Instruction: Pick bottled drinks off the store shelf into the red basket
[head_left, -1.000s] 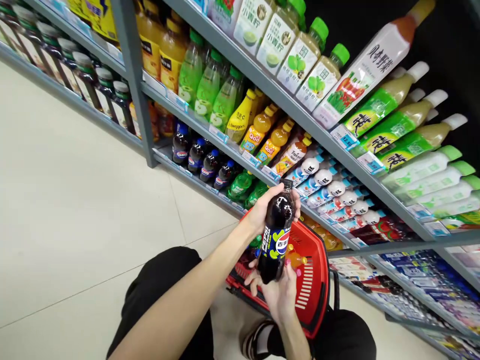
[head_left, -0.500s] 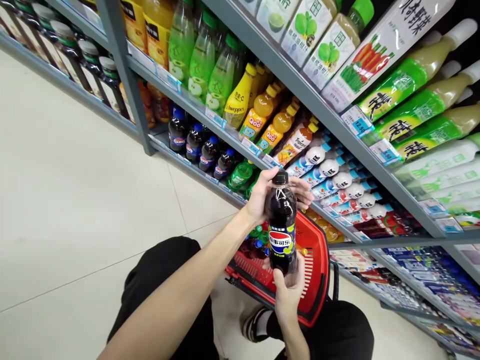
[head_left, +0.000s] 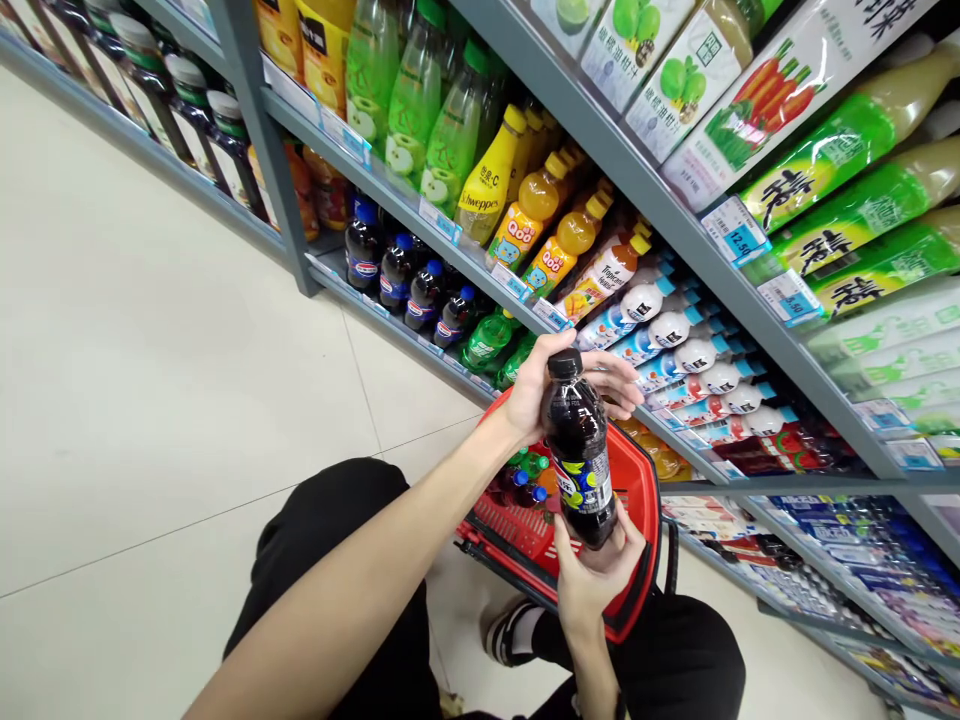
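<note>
Full cola bottle (head_left: 579,450), judged heavy, rigid, slick: base gripped by right hand (head_left: 592,575); left hand (head_left: 544,390), at 12 o'clock, loosely curled behind neck.

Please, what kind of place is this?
Most likely a supermarket drinks aisle: grey shelves packed with bottles, price tags on the edges, and a red shopping basket on the floor.

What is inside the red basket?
The red basket holds several bottles with green and blue caps. The dark cola bottle, left hand and right hand cover the rest.
</note>
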